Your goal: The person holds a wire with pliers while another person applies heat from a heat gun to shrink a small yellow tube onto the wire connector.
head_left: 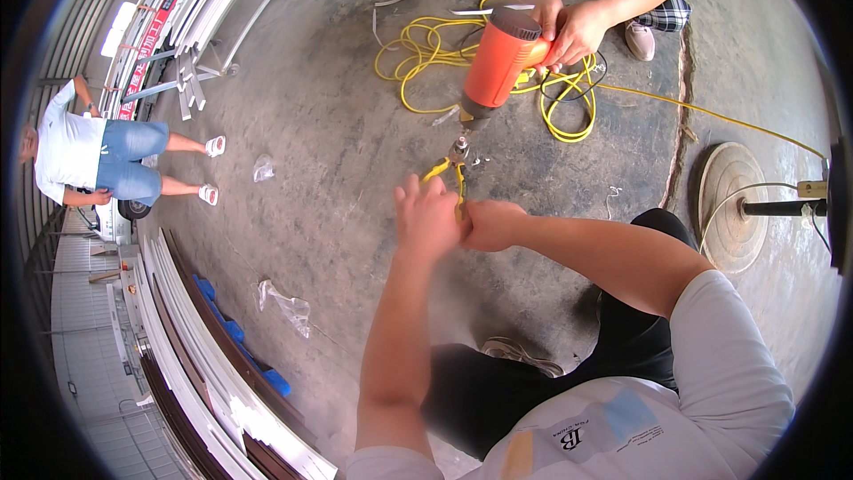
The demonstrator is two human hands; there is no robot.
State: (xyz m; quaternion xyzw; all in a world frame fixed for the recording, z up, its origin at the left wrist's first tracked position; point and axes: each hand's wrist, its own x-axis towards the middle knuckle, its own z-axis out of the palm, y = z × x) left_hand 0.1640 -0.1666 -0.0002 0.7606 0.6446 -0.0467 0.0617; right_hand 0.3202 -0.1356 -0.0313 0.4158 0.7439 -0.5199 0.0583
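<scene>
Held above the middle of the floor [338,169], the pliers [440,169] point away from the person, their tip just below the nozzle [476,114] of the heat gun [499,62]. The left hand [426,216] is curled tightly around the yellow handles; the right hand [491,225] grips them beside it, fingers partly hidden. A co-worker's 2 hands [576,36] hold the heat gun. Yellow cord [435,55] lies coiled nearby, and profiles [204,351] line the floor's left edge.

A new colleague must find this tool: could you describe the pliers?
On the concrete floor, find the coiled yellow cable, then the orange heat gun overlapping it. Just below its nozzle in this picture are the pliers. Unlike the cable, they have two spread yellow handles and a metal head.
</scene>
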